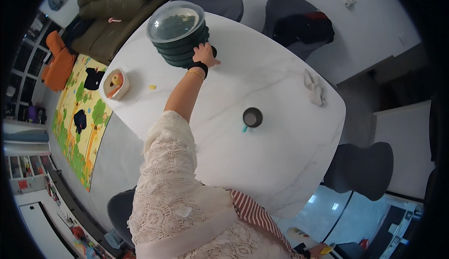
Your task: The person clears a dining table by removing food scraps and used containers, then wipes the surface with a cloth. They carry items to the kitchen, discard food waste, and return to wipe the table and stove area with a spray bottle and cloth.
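Note:
Near the far edge of the white table stands a stack of dark green tiers (180, 51) with a clear domed lid (176, 21). My left hand (204, 55) is at its right side, by a dark handle, fingers curled against the lower tiers and thumb stretched out to the right. A black band and a thin yellow one circle that wrist. At the lower right rim my right hand (317, 250) shows only in part, closed around something with a yellow part (328, 248); its kind is unclear. A white bottle-like thing with a coloured label (299, 233) lies close by.
On the table (220, 161) are a grey cup (253, 117) with a teal piece beside it, a crumpled pale cloth (315, 88), a small yellow piece (152, 87) and a white bowl (106, 89) with fruit. Grey chairs (360, 170) surround it. A patterned mat (86, 133) lies left.

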